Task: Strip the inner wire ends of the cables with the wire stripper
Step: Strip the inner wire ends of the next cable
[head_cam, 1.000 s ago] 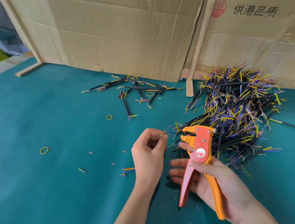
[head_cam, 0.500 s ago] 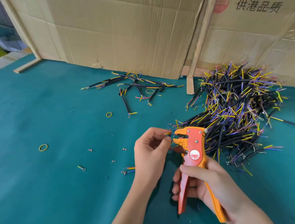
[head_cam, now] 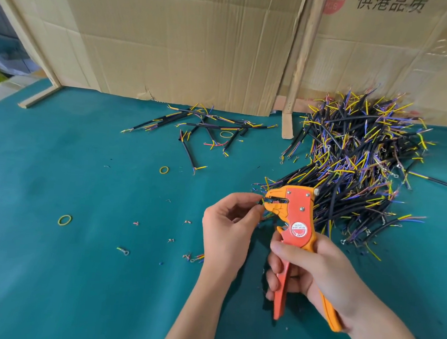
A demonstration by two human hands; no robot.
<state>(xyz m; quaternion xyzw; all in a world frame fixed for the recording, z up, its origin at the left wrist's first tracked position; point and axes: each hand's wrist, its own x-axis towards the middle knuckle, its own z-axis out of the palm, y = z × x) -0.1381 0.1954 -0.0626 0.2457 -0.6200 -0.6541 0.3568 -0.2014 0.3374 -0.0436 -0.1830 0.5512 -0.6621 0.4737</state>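
Item one: a single orange-and-red wire stripper (head_cam: 297,223), which your right hand (head_cam: 313,270) is gripping by both handles, fingers curled round them. Its long axis is running from the handles near you up to the head, nose pointing left toward your left hand (head_cam: 227,228). That hand is pinching a thin wire end (head_cam: 262,199) at the stripper's nose; the cable behind it is hidden.

Two lots of cables are lying on the green table (head_cam: 75,264): a large heap (head_cam: 359,164) right behind the stripper, too many to count, and a small scatter (head_cam: 207,126) further back. Three yellow rubber bands (head_cam: 64,220) are showing.

The round sticker on the stripper is too small to read. The cardboard (head_cam: 173,39) behind is printed "供港品质".
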